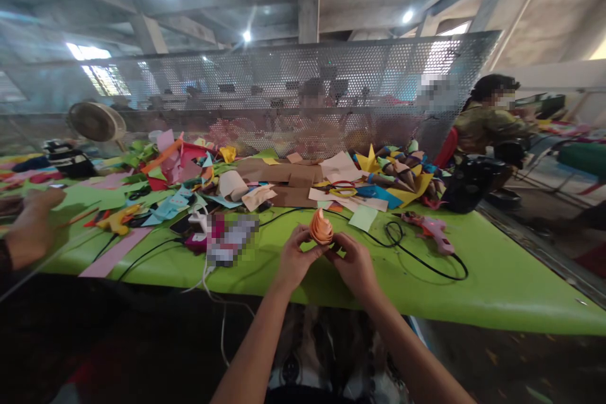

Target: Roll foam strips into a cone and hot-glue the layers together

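An orange layered paper piece [321, 227], swirled to a point at its top, is held upright over the near edge of the green table [492, 265]. My left hand [297, 257] pinches its lower left side. On the lower right side, my right hand [353, 260] has its fingers closed against the same piece. Just behind it lie small paper scraps and a pale green square [363, 217]. A pink glue gun [433, 231] with a black cord rests to the right.
Left of my hands are a phone [233, 240], a magenta charger with white cables and a yellow glue gun [118, 219]. Another person's hand [35, 224] is at far left. Paper heaps, yellow-handled scissors [343, 189] and a perforated metal screen [284, 88] stand behind.
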The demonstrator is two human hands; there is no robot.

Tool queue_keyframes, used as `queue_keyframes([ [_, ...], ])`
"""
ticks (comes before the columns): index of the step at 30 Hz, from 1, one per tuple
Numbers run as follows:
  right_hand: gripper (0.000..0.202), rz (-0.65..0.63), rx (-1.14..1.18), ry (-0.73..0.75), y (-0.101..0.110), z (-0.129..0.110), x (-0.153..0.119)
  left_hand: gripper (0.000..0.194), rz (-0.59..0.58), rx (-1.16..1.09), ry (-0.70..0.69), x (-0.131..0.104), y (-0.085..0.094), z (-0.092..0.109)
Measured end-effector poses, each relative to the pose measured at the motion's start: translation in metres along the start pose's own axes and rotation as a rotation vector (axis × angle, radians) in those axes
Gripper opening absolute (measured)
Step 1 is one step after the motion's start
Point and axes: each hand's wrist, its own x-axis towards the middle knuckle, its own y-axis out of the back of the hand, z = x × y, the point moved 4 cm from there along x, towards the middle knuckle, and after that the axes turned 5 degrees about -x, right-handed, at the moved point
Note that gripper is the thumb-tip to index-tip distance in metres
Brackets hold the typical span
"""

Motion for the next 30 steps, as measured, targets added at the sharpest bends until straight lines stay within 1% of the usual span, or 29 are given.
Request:
queue_keyframes([
  [4, 0.009, -0.006, 0.007, 0.008, 0.0, 0.001, -0.001, 0.021, -0.011, -0.04, 0.0, -0.001, -0.001, -0.002],
  [9, 0.008, 0.005, -0.002, -0.003, 0.002, 0.003, -0.001, 0.02, -0.036, -0.039, -0.024, -0.002, -0.002, -0.004],
  [11, 0.011, 0.004, -0.007, -0.011, 0.001, 0.004, -0.001, 0.021, -0.048, -0.025, -0.037, -0.002, -0.002, -0.004],
  [15, 0.021, -0.002, -0.014, -0.03, -0.002, 0.008, 0.0, 0.025, -0.033, -0.02, -0.059, -0.002, -0.002, -0.003],
  [17, 0.023, -0.001, -0.022, -0.044, -0.003, 0.01, 0.0, 0.026, -0.034, -0.03, -0.067, -0.002, -0.002, -0.002],
  [25, 0.019, -0.029, -0.048, -0.074, -0.001, 0.012, -0.002, 0.024, -0.055, -0.026, -0.07, -0.002, -0.004, -0.006],
  [30, 0.023, -0.046, -0.04, -0.081, -0.003, 0.011, 0.0, 0.025, -0.043, -0.029, -0.071, -0.002, -0.003, -0.006],
])
